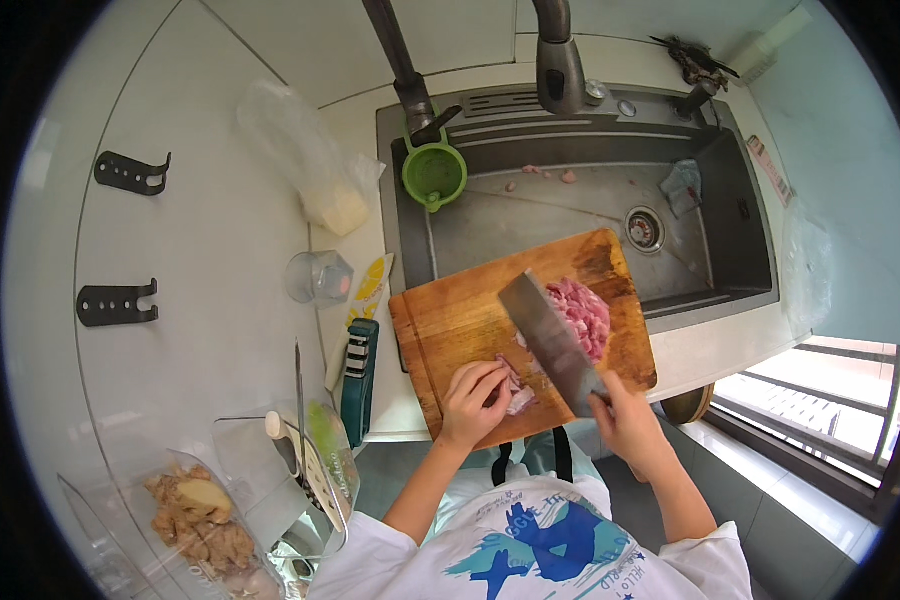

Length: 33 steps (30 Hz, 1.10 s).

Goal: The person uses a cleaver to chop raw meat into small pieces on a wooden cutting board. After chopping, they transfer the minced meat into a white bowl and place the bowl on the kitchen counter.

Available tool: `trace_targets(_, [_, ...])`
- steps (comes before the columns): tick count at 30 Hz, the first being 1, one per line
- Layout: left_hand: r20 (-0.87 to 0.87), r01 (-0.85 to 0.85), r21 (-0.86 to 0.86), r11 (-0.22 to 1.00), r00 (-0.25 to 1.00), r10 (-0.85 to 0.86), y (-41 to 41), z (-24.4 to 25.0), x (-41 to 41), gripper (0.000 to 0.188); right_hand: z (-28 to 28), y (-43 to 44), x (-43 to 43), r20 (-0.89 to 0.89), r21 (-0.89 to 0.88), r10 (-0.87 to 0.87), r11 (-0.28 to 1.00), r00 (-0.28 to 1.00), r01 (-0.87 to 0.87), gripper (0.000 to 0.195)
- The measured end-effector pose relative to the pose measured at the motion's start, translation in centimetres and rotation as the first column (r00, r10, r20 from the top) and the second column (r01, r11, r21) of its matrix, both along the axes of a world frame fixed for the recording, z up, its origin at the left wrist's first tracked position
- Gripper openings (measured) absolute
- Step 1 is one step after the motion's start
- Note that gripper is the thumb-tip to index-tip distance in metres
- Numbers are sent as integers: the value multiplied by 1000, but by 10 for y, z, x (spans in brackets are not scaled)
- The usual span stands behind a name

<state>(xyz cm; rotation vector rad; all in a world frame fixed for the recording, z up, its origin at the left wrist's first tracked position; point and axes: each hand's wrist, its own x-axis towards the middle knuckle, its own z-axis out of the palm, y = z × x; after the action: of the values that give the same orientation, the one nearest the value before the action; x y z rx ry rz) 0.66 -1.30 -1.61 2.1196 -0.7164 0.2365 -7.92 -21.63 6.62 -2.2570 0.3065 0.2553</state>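
A wooden cutting board (457, 300) lies at an angle across the near edge of the sink. My right hand (630, 424) grips a cleaver (551, 341), its broad steel blade pointing up and to the left over the board. A pile of cut raw meat (583, 315) sits just right of the blade, partly hidden by it. With fingers curled, my left hand (476, 397) rests on the board and holds a small pale piece of meat (520, 397) at its fingertips. Small scraps lie between that hand and the blade.
Beyond the board is a grey sink (532, 206) with meat scraps, a drain (645, 229) and a green strainer (435, 171) under the faucet. Left stand a green knife sharpener (360, 382), a yellow-patterned knife (370, 289), a clear cup (320, 277) and a bin of ginger (202, 517).
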Motion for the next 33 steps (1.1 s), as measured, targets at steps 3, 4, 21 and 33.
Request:
trace_targets(3, [-11,27,14,1000,1000,-27,-1,12,-2,20,2,-2,8,78,30,-59,998,995,57,30])
trace_targets(4, [-25,46,24,999,999,-45,-1,14,-3,20,4,0,9,90,22,-61,998,994,60,30])
trace_targets(21, [-91,52,76,996,995,-45,3,-3,-15,32,-8,38,14,36,-365,460,833,887,-417,35])
trace_targets(33, [-240,109,61,992,966,-92,10,11,-8,23,-1,5,10,-130,-109,121,985,984,-135,23])
